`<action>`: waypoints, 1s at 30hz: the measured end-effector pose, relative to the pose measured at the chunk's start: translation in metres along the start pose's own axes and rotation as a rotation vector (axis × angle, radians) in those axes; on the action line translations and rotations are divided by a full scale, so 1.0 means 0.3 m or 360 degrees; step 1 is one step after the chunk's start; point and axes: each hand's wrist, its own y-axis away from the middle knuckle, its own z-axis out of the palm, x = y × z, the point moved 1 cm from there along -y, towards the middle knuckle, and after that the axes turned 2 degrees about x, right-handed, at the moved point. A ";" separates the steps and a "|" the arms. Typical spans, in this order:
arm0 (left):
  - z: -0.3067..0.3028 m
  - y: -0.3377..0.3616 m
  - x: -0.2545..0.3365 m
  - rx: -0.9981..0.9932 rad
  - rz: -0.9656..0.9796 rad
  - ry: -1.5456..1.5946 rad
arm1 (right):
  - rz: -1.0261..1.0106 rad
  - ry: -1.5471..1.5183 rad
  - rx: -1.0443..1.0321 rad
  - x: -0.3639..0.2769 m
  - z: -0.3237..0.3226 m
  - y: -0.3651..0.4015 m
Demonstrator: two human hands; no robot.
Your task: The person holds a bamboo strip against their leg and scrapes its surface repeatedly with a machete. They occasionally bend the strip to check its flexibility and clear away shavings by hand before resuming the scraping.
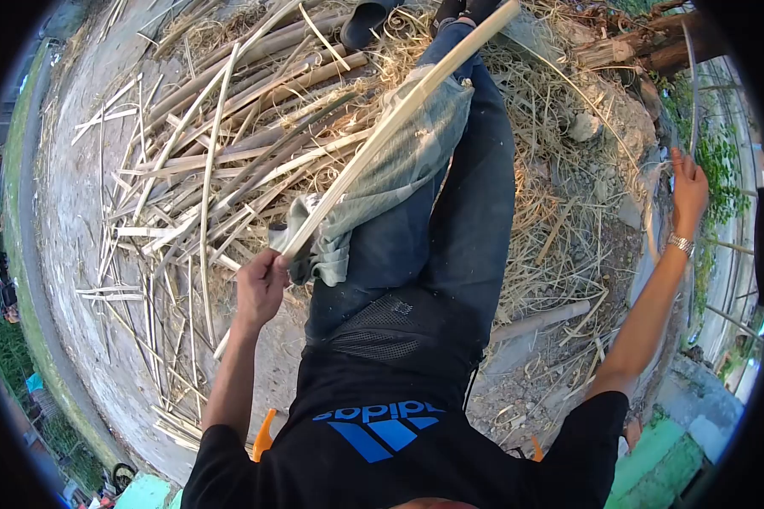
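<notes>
My left hand is closed round the near end of a long pale bamboo strip. The strip slants up and away across my legs, over a grey-green cloth draped on my thigh. Out to the far right, my right hand is raised, with a watch at the wrist. From its fingers a long, thin, grey, slightly curved strip rises; its kind I cannot tell. Close beside that hand hangs a thin curled bamboo shaving.
Split bamboo pieces lie heaped on the ground at left. Shavings cover the ground right of my legs, with a bamboo length among them. A rough log lies at upper right. Orange seat parts show beside me.
</notes>
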 end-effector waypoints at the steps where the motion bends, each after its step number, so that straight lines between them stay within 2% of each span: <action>1: 0.017 -0.010 0.034 -0.0052 0.0030 -0.0013 | 0.0063 -0.0143 -0.0040 -0.048 -0.007 0.065; 3: 0.030 -0.013 0.066 -0.0055 0.0027 0.0071 | -0.0019 -0.0520 0.0017 -0.106 0.050 0.214; 5: 0.032 -0.031 0.115 -0.0053 0.0030 0.0144 | 0.0205 -0.1211 -0.0238 -0.334 -0.006 0.406; 7: 0.016 -0.036 0.196 -0.0005 0.0050 0.0144 | 0.0265 -0.1430 -0.0492 -0.494 -0.058 0.541; 9: 0.015 -0.043 0.259 -0.0061 -0.0009 -0.0043 | 0.0194 -0.1769 -0.0658 -0.621 -0.064 0.641; 11: 0.058 -0.056 0.301 0.0189 0.0541 -0.0240 | 0.0204 -0.2033 -0.0736 -0.769 -0.082 0.731; 13: 0.107 -0.041 0.319 -0.0008 0.0431 -0.0408 | 0.0199 -0.2108 -0.0834 -0.899 -0.103 0.784; 15: 0.135 -0.032 0.304 -0.0035 0.0592 -0.0500 | -0.0077 -0.2198 -0.0656 -1.001 -0.021 0.831; 17: 0.104 -0.005 0.362 -0.0060 0.0537 -0.0433 | -0.0091 -0.2248 -0.0578 -1.106 -0.039 0.841; 19: 0.076 0.062 0.466 -0.0087 0.0457 -0.0341 | -0.0118 -0.2272 -0.0522 -1.153 -0.047 0.854; 21: 0.070 0.126 0.589 -0.0353 0.0140 -0.0112 | -0.0109 -0.2238 -0.0477 -1.192 -0.045 0.841; 22: 0.089 0.161 0.603 -0.0405 0.0277 0.0078 | -0.0237 -0.2255 -0.0259 -1.194 -0.061 0.828; 23: 0.104 0.190 0.614 -0.0458 0.0415 0.0266 | -0.0184 -0.2376 -0.0310 -1.186 -0.075 0.816; 24: 0.091 0.211 0.661 -0.0679 0.0353 0.0338 | -0.0183 -0.2409 -0.0302 -1.176 -0.087 0.804; 25: 0.122 0.221 0.662 -0.0744 0.0430 0.0621 | -0.0180 -0.2437 -0.0297 -1.161 -0.092 0.792; 27: 0.072 0.229 0.730 -0.0771 0.0403 0.0655 | -0.0222 -0.2618 -0.0270 -1.139 -0.029 0.757; 29: -0.003 0.209 0.717 -0.0842 0.0287 0.0606 | 0.0020 -0.2537 -0.0622 -1.121 -0.077 0.746; 30: -0.038 0.197 0.671 -0.0851 0.0230 0.0504 | 0.0008 -0.2542 -0.0619 -1.112 -0.073 0.747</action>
